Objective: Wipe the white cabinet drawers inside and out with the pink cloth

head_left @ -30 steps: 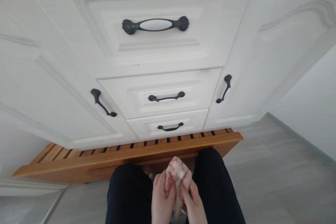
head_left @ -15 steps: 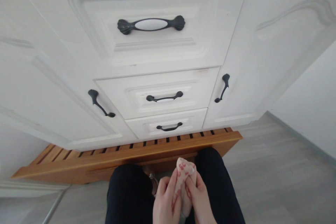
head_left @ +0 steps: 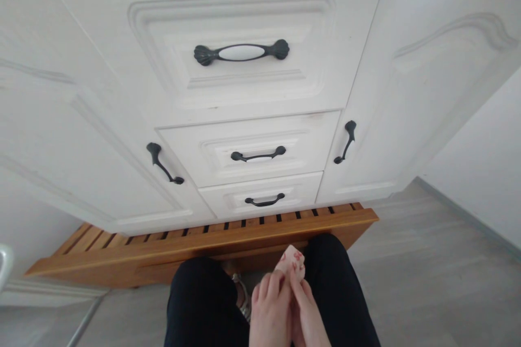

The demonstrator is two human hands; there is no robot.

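A small light pink cloth item with red patterns (head_left: 293,258) shows above my fingertips, between my knees. My left hand (head_left: 271,303) is wrapped over its lower part with the fingers bent. My right hand (head_left: 306,306) presses against it from the right, fingers pointing up along it. The two hands touch each other, and the lower part of the cloth item is hidden beneath them.
A white cabinet (head_left: 252,114) with dark-handled drawers and doors stands in front. At its foot runs a slatted wooden bench (head_left: 220,241). My dark-trousered knees flank the hands, and a foot in a strappy sandal (head_left: 244,298) shows below. Grey floor lies to the right.
My left hand has shifted over the cloth item and covers more of it. Less of the cloth shows, and its top looks more compact. The view has tilted slightly upward.
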